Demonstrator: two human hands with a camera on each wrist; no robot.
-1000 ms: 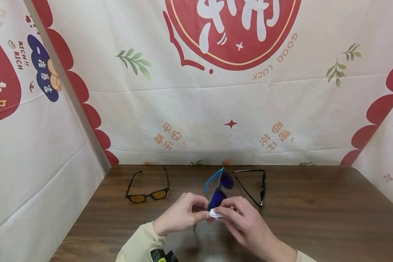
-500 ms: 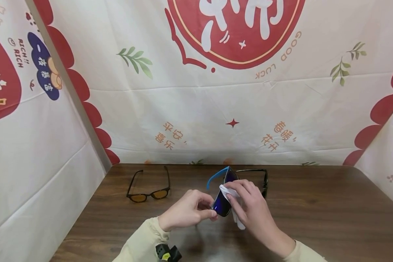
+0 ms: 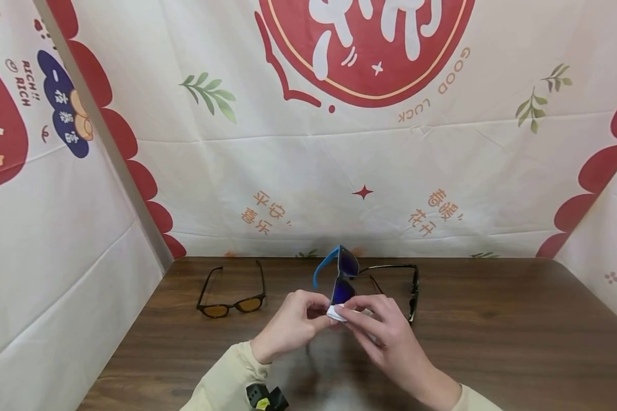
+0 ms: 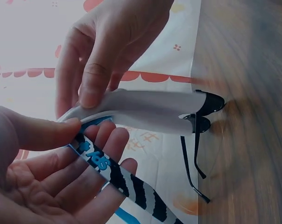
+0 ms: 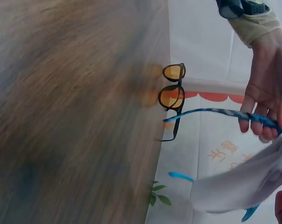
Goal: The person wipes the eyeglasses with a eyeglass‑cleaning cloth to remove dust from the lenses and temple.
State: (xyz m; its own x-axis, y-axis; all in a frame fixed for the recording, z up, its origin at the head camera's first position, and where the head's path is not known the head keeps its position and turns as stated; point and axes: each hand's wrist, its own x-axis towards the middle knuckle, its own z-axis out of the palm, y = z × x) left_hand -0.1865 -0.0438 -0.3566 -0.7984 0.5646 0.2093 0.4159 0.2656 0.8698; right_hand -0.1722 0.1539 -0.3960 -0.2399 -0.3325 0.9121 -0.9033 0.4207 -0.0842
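Blue-lensed sunglasses (image 3: pixel 347 265) are held up over the table, one blue arm curving out at the far end. My left hand (image 3: pixel 290 325) grips their near end by the hinge. In the left wrist view, the black-and-white patterned temple arm (image 4: pixel 131 184) runs across its fingers. A white cloth (image 3: pixel 336 313) lies against the near corner of the frame, pinched by my right hand (image 3: pixel 391 337) between thumb and fingers. In the right wrist view the cloth (image 5: pixel 239 186) hangs down and covers much of the lenses.
Amber-lensed glasses (image 3: pixel 229 310) rest unfolded at the table's left. Behind my right hand are black-framed glasses (image 3: pixel 413 291), arms open, partly hidden. A printed white curtain (image 3: pixel 308 188) stands at the back edge of the wooden table (image 3: pixel 493 319).
The cloth slid up to the middle of the lenses half a second ago and is now back at the near corner by my left fingers. The sunglasses have risen slightly and turned.
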